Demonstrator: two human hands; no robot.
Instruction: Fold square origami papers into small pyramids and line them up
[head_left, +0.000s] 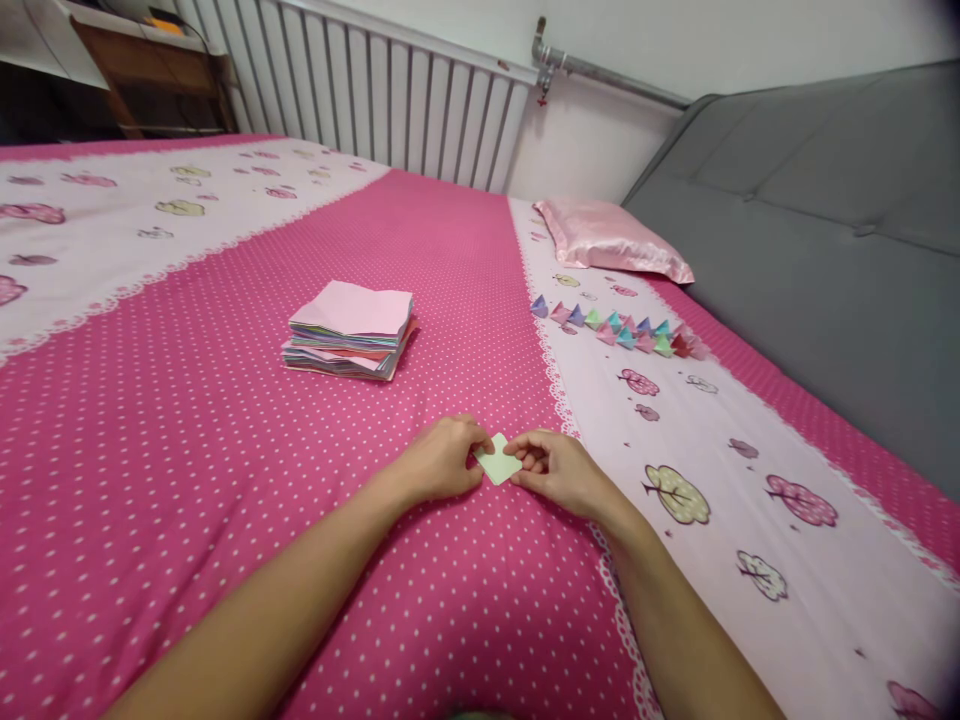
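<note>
A small folded piece of pale green paper (500, 466) is held between my two hands, just above or on the pink dotted bedsheet (450, 600). My left hand (448, 458) pinches its left corner with thumb and fingers. On the opposite side, my right hand (559, 470) grips the right corner, its other fingers curled. Beyond my left hand sits a stack of coloured paper sheets (349, 330), a pink sheet on top. To the upper right, small folded paper shapes (626, 337) in several colours stand in rows on the white printed strip.
A shiny pink pillow (611, 240) lies at the far right, against a grey padded headboard (817, 210). Behind the bed are a white radiator (375, 90) and a metal pipe (615, 78). A wooden table (150, 60) stands at the far left.
</note>
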